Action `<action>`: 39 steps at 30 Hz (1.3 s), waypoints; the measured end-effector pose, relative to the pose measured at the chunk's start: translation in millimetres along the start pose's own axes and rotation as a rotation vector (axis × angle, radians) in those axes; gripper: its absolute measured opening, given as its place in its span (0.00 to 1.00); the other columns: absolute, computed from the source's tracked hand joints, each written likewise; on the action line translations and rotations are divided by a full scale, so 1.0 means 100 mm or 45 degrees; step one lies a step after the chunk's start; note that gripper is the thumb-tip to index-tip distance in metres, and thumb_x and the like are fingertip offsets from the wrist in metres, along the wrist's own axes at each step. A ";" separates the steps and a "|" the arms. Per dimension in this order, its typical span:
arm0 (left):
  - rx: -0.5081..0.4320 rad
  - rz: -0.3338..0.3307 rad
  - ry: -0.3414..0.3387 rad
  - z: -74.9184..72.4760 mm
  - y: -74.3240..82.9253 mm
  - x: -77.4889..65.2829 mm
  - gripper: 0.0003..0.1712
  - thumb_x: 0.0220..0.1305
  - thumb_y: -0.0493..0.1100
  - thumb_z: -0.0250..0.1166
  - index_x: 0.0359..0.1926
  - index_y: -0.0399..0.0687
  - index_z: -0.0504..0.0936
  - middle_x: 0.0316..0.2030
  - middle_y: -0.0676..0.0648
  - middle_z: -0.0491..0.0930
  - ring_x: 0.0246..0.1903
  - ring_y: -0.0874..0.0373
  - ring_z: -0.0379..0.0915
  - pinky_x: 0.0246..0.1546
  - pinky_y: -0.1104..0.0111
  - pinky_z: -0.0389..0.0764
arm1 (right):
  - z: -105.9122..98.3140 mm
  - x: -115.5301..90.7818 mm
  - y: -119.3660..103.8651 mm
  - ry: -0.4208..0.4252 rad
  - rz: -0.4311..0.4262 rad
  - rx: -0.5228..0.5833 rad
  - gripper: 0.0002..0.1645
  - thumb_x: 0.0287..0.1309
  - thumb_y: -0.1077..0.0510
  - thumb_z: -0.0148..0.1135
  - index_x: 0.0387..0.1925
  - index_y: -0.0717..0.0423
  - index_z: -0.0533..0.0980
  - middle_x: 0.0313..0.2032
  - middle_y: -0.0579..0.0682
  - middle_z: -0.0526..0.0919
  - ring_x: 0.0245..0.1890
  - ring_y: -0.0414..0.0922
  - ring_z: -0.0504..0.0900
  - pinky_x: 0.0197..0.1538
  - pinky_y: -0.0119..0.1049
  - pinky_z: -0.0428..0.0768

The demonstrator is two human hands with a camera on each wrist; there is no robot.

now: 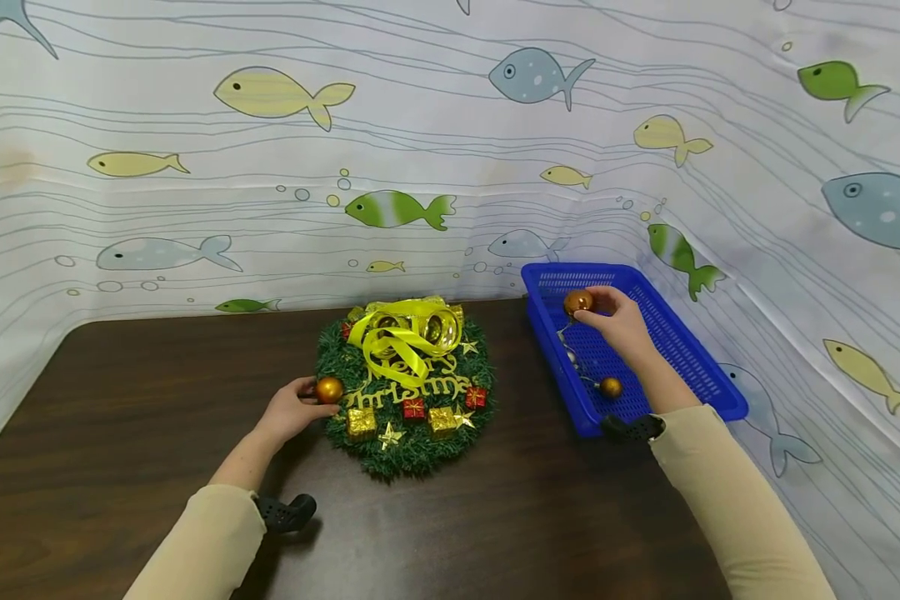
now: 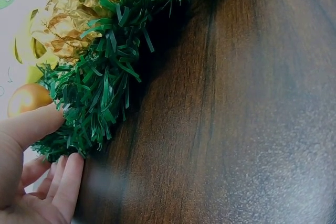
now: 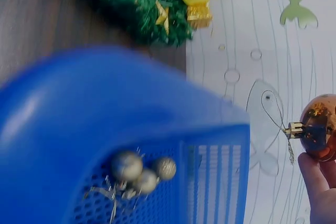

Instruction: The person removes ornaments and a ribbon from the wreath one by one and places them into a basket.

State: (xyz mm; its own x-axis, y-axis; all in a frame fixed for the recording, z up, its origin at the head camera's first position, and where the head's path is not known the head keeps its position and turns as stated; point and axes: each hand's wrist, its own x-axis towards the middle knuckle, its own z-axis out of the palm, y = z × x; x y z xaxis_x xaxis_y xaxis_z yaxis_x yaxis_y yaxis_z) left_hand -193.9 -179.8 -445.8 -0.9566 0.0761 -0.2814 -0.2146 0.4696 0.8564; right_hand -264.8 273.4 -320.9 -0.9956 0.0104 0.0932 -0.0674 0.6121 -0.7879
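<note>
A green wreath lies on the table, dressed with gold letters, small gift boxes and stars. My left hand grips its left edge, thumb over the tinsel and fingers beneath it in the left wrist view. An orange-gold bauble sits on the wreath beside that thumb. Above the blue basket, my right hand pinches a shiny copper bauble; its gold cap and thread loop show in the right wrist view. A yellow ribbon with gold bells tops the wreath.
Inside the basket lie a small gold ball and several pale balls with strings. A fish-patterned cloth stands behind the dark wooden table and along the right. Black wrist straps sit on both forearms.
</note>
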 end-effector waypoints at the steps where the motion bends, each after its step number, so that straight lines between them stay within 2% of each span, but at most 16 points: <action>1: 0.000 0.002 0.002 0.00 0.00 0.00 0.48 0.60 0.43 0.63 0.69 0.25 0.45 0.64 0.24 0.54 0.62 0.32 0.57 0.59 0.46 0.67 | -0.02 0.00 0.03 0.006 0.004 -0.010 0.33 0.61 0.53 0.60 0.63 0.64 0.64 0.58 0.65 0.70 0.59 0.57 0.68 0.62 0.52 0.67; 11: 0.008 0.003 0.009 0.00 -0.01 0.00 0.48 0.60 0.43 0.64 0.69 0.24 0.46 0.64 0.23 0.54 0.61 0.31 0.58 0.59 0.45 0.66 | -0.11 -0.03 0.23 0.004 0.052 -0.089 0.32 0.61 0.54 0.58 0.62 0.66 0.63 0.57 0.67 0.70 0.58 0.60 0.68 0.60 0.53 0.67; 25: 0.005 -0.002 0.002 0.00 0.00 0.00 0.48 0.60 0.43 0.63 0.69 0.24 0.45 0.65 0.23 0.53 0.62 0.31 0.57 0.60 0.45 0.66 | -0.06 -0.04 0.40 -0.039 0.152 -0.136 0.33 0.60 0.55 0.60 0.62 0.67 0.63 0.57 0.68 0.70 0.56 0.60 0.70 0.60 0.52 0.69; 29: 0.000 0.005 0.001 0.00 -0.01 0.00 0.48 0.60 0.43 0.63 0.69 0.24 0.45 0.64 0.23 0.53 0.62 0.31 0.57 0.60 0.45 0.66 | -0.06 -0.05 0.42 -0.054 0.169 -0.122 0.33 0.59 0.57 0.60 0.62 0.69 0.63 0.57 0.69 0.69 0.56 0.60 0.70 0.59 0.52 0.70; 34: -0.002 0.011 0.002 0.00 -0.01 0.01 0.48 0.60 0.43 0.63 0.69 0.24 0.45 0.64 0.23 0.53 0.62 0.31 0.57 0.60 0.45 0.66 | -0.07 -0.05 0.41 -0.082 0.194 -0.105 0.35 0.60 0.57 0.59 0.64 0.69 0.60 0.61 0.70 0.65 0.62 0.62 0.65 0.63 0.55 0.66; 39: 0.001 0.013 0.000 0.00 -0.02 0.01 0.48 0.60 0.43 0.63 0.69 0.25 0.45 0.65 0.23 0.52 0.62 0.31 0.57 0.60 0.45 0.66 | -0.06 -0.03 0.30 -0.072 0.157 -0.087 0.36 0.60 0.55 0.59 0.65 0.66 0.60 0.63 0.68 0.64 0.64 0.62 0.64 0.65 0.55 0.64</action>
State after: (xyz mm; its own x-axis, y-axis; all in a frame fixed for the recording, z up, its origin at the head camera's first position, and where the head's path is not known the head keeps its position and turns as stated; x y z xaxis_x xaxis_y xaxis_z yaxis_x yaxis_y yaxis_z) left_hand -194.2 -180.9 -447.5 -0.9586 0.0811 -0.2729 -0.2049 0.4693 0.8589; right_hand -263.3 296.9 -341.1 -0.9982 0.0459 -0.0378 0.0587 0.6614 -0.7478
